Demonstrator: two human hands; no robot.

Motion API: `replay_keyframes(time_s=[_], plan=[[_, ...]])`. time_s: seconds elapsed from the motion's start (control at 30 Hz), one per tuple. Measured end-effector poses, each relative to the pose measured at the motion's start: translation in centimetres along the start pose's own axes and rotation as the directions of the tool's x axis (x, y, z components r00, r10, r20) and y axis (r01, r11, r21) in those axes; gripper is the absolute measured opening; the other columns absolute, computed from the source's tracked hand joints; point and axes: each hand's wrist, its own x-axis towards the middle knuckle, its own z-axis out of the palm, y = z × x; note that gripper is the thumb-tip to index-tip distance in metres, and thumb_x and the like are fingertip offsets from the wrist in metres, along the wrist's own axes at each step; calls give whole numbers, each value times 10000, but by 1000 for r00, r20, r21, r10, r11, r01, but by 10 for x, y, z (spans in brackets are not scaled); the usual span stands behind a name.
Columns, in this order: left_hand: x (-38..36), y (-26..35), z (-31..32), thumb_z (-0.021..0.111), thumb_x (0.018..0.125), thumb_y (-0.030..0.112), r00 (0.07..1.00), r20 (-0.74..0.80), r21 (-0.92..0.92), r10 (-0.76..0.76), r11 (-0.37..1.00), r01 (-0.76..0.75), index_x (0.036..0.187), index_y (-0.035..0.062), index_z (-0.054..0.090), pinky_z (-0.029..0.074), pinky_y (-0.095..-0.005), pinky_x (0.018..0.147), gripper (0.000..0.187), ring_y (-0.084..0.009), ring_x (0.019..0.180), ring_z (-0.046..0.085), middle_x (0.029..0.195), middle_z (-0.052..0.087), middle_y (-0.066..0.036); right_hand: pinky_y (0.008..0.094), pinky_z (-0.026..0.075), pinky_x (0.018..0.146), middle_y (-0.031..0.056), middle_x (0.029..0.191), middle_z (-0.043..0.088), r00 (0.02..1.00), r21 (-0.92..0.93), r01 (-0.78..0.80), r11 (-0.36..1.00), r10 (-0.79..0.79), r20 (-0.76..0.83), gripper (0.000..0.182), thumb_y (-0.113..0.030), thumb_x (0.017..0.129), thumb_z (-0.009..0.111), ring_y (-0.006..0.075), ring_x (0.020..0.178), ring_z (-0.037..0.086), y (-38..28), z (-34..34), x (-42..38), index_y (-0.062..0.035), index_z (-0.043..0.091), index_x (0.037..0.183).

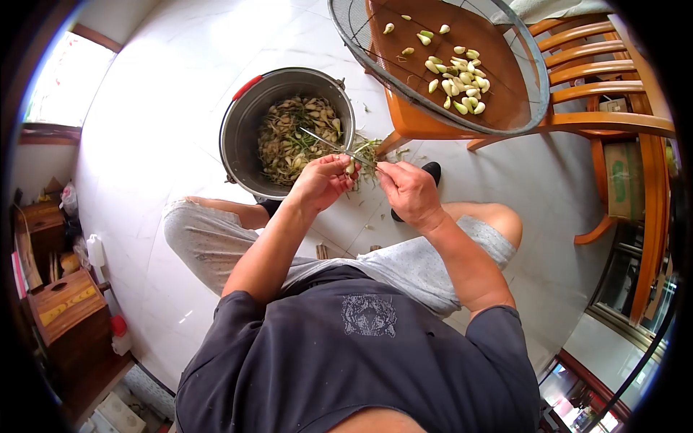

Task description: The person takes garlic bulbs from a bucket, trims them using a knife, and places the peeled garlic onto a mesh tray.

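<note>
My left hand [323, 182] pinches a small onion-like bulb [351, 167] with a green stalk, near the right rim of the metal bucket [229, 137]. In my right hand [411, 190] is a thin, pointed knife [326, 141], its blade crossing the stalk and reaching over the bucket. The knife's handle is hidden in my fingers. Inside the bucket lies a heap of similar untrimmed bulbs [303, 137] with roots and green stalks. Cleaned pale bulbs [462, 78] lie in a large round mesh sieve [540, 86] at the upper right.
The sieve rests on a wooden chair [585, 119]. Green trimmings [369, 149] are scattered on the tiled floor [173, 94] between bucket and chair. My knees are spread on either side of my hands. A wooden cabinet [68, 307] stands at the left.
</note>
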Motion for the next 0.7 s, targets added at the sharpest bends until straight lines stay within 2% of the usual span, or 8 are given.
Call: replay_keyframes(time_s=[0.3,0.4,0.43,0.5,0.53,0.6,0.63,0.7], plan=[[10,-8,6,566,880,45,997,-15,12,-79,997,79,877,18,555,506,-273,608,29,-186,705,612,850,636,-134,394,476,594,110,701,577,999,-24,-43,999,43,7,137,-110,779,625,303,673,585,9,-7,-13,-70,627,910],[14,-13,4,561,881,43,995,-21,16,-95,995,95,869,25,560,503,-265,607,22,-181,717,611,854,635,-134,406,476,604,124,706,579,999,-10,-44,999,44,6,102,-131,797,602,320,675,586,10,-10,-16,-65,624,871],[15,-14,3,559,882,43,995,-28,17,-99,995,100,867,27,561,502,-262,607,22,-178,721,611,856,635,-134,415,476,611,134,710,584,996,-50,-85,995,87,25,95,-142,802,593,328,683,587,17,-7,-20,-62,621,844],[14,-10,-2,552,889,49,990,79,-1,-113,994,114,915,17,573,501,-258,610,45,-168,736,608,869,633,-127,435,475,625,153,718,595,983,-132,-163,978,172,59,117,-164,811,574,344,697,590,34,-3,-30,-57,616,789],[14,-7,-4,549,893,52,984,132,-9,-117,993,119,939,12,578,500,-256,611,67,-164,744,607,875,633,-124,442,474,631,163,722,600,961,-161,-238,958,256,108,137,-173,815,567,351,703,591,39,-8,-34,-52,609,765],[9,1,1,554,886,44,990,133,3,-53,999,53,1020,-22,568,516,-265,647,150,-178,814,609,908,617,-116,456,472,643,183,728,608,888,-228,-369,901,414,200,187,-189,822,553,367,715,592,43,-19,-35,-40,595,718],[6,4,4,556,883,40,991,130,4,-20,1000,20,1060,-39,563,525,-269,666,195,-185,849,610,925,610,-112,456,469,639,202,724,609,869,-182,-433,883,462,175,209,-190,819,558,377,709,593,42,-21,-35,-18,590,707],[6,5,6,551,888,41,990,144,-8,1,1000,0,1117,-45,546,522,-262,686,245,-176,858,608,955,608,-104,449,465,629,209,723,605,869,-141,-445,884,464,170,224,-204,825,564,384,692,589,36,-26,-30,-11,593,715]])
